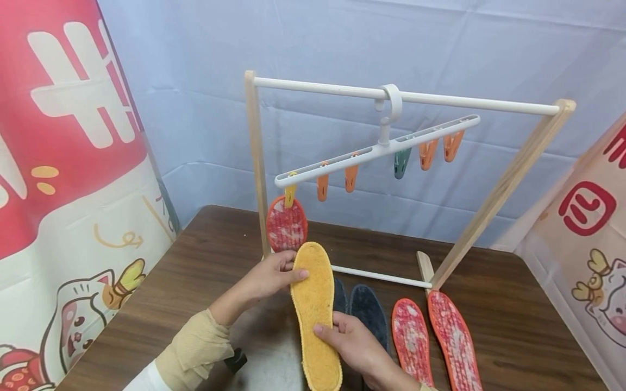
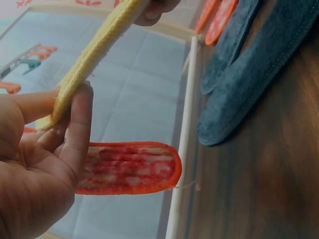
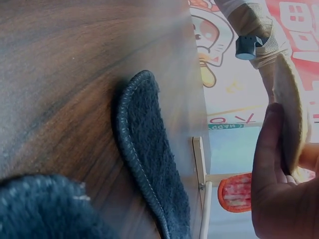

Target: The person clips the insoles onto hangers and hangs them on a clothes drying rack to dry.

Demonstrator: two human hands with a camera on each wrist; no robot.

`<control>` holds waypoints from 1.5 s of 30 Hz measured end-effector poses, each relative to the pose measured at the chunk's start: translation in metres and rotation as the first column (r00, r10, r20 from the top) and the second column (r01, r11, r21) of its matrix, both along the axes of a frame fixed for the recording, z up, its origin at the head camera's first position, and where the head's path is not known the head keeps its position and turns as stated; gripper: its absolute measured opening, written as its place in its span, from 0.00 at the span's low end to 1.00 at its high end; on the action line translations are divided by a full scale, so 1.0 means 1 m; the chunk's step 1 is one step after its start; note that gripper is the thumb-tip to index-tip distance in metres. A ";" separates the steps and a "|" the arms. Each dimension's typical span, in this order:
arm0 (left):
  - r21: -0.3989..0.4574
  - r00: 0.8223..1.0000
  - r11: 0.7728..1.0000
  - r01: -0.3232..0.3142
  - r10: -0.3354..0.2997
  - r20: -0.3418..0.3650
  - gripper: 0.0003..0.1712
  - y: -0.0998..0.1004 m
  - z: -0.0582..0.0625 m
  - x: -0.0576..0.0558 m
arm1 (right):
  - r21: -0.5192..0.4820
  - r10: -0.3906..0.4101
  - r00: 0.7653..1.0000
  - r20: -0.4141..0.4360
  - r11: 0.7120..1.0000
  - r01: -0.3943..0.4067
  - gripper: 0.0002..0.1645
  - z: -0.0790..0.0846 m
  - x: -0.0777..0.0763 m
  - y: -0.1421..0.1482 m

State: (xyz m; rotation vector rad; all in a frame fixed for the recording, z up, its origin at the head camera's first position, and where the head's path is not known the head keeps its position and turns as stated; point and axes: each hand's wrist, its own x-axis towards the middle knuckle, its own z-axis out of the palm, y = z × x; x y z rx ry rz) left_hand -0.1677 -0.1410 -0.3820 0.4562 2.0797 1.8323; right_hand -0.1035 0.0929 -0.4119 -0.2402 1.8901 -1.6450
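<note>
Both hands hold a yellow insole (image 1: 315, 320) upright above the table. My left hand (image 1: 274, 274) pinches its upper left edge, thumb on the front face. Lower down, my right hand (image 1: 357, 345) grips the right edge, its thumb also on the front. Behind the yellow insole, a red and white insole (image 1: 287, 225) hangs from a yellow clip (image 1: 290, 196) at the left end of a white hanger (image 1: 332, 167). In the left wrist view, that red insole (image 2: 132, 168) hangs just beyond the left fingers (image 2: 79, 109).
The hanger hooks over a wood-and-white rack (image 1: 318, 86); several orange clips (image 1: 351, 179) and a green clip (image 1: 402, 164) hold nothing. Dark blue insoles (image 1: 369, 315) lie on the brown table (image 1: 195, 260) behind the right hand. Two red insoles (image 1: 411, 339) lie to the right.
</note>
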 end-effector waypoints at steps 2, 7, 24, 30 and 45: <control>-0.001 1.000 1.000 -0.006 0.006 -0.003 0.24 0.000 0.002 0.000 | -0.001 -0.008 1.000 -0.007 1.000 0.008 0.26 0.001 0.000 0.000; 0.007 1.000 1.000 -0.017 0.017 -0.009 0.23 0.000 0.007 0.000 | -0.006 -0.020 0.999 -0.027 1.000 0.020 0.27 0.003 0.000 0.000; -0.082 0.992 0.994 -0.074 0.065 -0.108 0.24 0.007 0.023 -0.002 | -0.044 -0.045 0.996 -0.077 0.998 0.042 0.28 0.014 -0.003 0.002; -0.100 0.990 0.992 -0.083 0.070 -0.124 0.23 0.010 0.028 -0.005 | -0.037 -0.050 0.995 -0.089 0.998 0.047 0.28 0.018 -0.006 0.005; -0.093 0.987 0.992 -0.090 0.077 -0.140 0.22 0.015 0.043 -0.008 | -0.073 -0.076 0.990 -0.122 0.995 0.068 0.28 0.024 -0.010 0.010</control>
